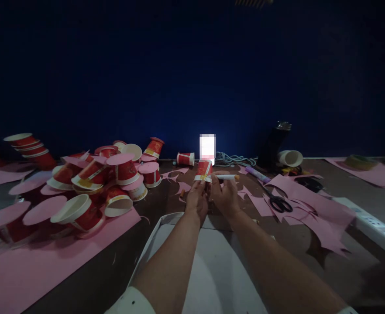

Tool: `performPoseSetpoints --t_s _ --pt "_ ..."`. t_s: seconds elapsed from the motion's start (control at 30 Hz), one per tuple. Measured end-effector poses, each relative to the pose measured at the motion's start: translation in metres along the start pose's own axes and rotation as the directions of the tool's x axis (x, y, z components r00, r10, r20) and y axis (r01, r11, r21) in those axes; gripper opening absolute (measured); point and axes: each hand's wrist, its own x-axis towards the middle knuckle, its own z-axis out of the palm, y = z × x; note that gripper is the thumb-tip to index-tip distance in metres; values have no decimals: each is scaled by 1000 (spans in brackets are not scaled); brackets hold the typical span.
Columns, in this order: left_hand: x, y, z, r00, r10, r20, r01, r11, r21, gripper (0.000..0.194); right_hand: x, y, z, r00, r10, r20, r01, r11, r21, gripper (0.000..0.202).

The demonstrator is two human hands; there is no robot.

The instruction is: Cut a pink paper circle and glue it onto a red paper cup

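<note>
A small red paper cup (204,167) with a pale rim and a yellow mark is gripped by my left hand (197,198), fingers closed around its lower side. Close beside it, my right hand (225,194) is closed on a slim white pen-like stick (227,177) with an orange end, which lies across the hand and points right. The fingers of the right hand hide the stick's other end, so whether it touches the cup cannot be told. A bright, pixelated patch stands right behind the cup.
Left, red cups with pink paper discs (122,159) form a heap beside a pink sheet (64,266). Right are black-handled scissors (280,204), cut pink scraps (326,213), a purple tube (257,174) and a white power strip (369,222). A white box lid (212,270) lies under my forearms.
</note>
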Motion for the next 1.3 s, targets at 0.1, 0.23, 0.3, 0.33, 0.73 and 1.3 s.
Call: performPoseSetpoints --t_s 0.1,0.23,0.3,0.33,0.73,1.3 --pt "0 -1 -1 1000 3 25 -3 1000 4 12 0 0 1 1000 -6 3 6 1000 -21 15" --pt "1 -1 -3 1000 -7 28 7 1000 17 19 0 -2 2 999 -39 27 41 998 -56 20" --pt "1 -1 -4 1000 -11 27 10 1000 17 20 0 -3 1 998 -53 28 55 995 -80 21" --pt "1 -1 -4 999 -13 30 13 1000 13 20 0 -3 1 998 -55 22 57 994 -92 22" --pt "0 0 -2 1000 2 20 -2 1000 -15 13 1 1 1 1000 -23 19 24 996 -81 21" --pt "0 1 -1 1000 5 -3 -5 998 -59 6 0 3 2 999 36 -11 -36 999 0 21"
